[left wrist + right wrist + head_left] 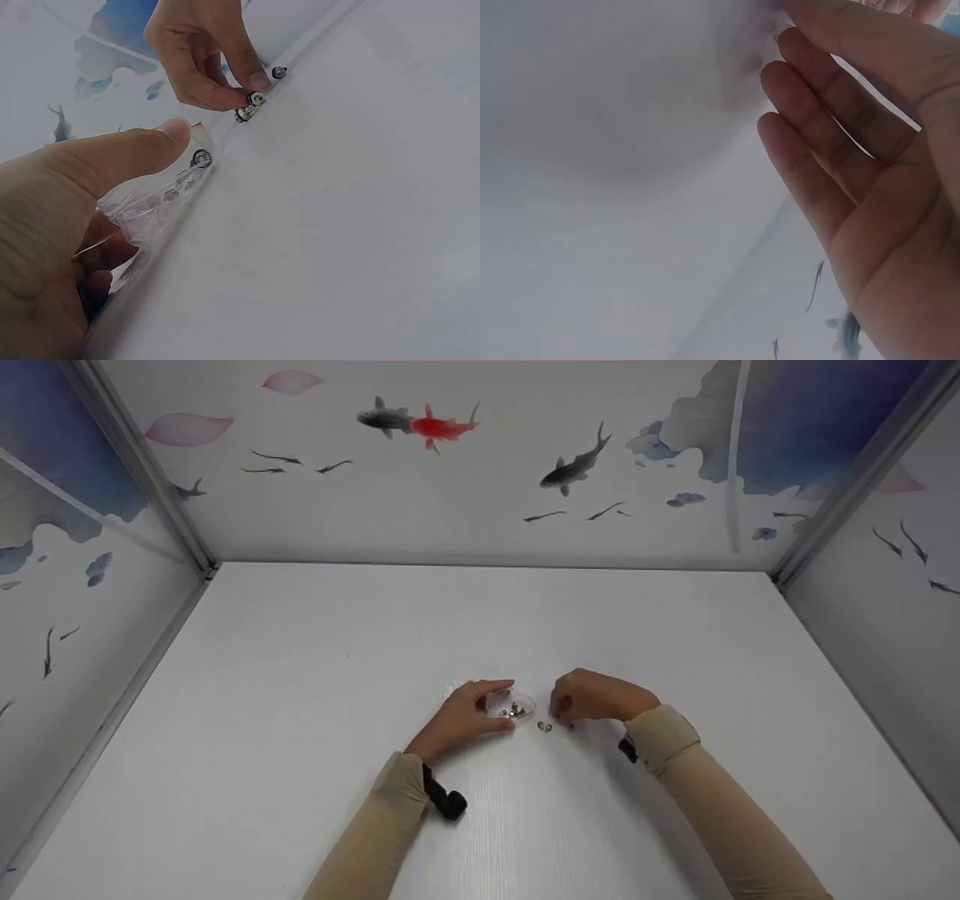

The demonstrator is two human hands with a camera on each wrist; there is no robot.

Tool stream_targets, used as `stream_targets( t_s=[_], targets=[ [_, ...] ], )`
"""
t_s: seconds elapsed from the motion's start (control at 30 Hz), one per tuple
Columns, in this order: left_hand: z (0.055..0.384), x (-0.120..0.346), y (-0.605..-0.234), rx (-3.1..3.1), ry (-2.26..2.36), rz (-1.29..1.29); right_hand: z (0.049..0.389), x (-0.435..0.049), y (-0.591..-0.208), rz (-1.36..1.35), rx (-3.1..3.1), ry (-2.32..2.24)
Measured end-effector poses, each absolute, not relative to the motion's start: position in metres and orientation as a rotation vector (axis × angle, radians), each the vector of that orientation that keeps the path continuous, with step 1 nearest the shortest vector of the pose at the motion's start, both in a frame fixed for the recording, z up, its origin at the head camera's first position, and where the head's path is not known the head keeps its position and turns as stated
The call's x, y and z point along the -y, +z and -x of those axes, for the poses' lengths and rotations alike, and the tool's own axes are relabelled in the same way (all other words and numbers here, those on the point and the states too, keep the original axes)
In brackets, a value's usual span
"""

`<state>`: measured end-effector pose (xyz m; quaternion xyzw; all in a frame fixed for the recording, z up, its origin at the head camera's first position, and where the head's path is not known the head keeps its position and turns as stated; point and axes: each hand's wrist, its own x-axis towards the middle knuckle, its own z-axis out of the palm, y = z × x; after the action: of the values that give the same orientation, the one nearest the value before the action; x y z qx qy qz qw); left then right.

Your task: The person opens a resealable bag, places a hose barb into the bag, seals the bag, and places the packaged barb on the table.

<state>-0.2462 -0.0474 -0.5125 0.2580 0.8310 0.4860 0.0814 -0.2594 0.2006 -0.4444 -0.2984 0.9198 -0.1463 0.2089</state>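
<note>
Left hand (461,716): thumb and fingers half open, gripping the clear bag (507,702) at its 3 o'clock. Several metal parts (514,710) lie inside. Right hand (596,695), at the bag's 3 o'clock: thumb and forefinger nearly together, pinching one part (257,97). Loose parts (548,727) rest on the table (510,825) at the bag's 4 o'clock; another lies at the right hand's 7 o'clock.
</note>
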Motion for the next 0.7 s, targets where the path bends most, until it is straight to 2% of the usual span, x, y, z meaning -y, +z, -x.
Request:
stream_targets(
  t_s=[0.4, 0.7],
  targets=[
    [0.2459, 0.0472, -0.511, -2.488, 1.433, -0.746, 0.2583, -0.1996, -0.4422, 0.758, -2.568, -0.343],
    [0.2448, 0.047, -0.5109, -2.501, 1.428, -0.738, 0.2591, -0.1965, -0.4361, 0.831, -2.609, -0.338]
  ],
)
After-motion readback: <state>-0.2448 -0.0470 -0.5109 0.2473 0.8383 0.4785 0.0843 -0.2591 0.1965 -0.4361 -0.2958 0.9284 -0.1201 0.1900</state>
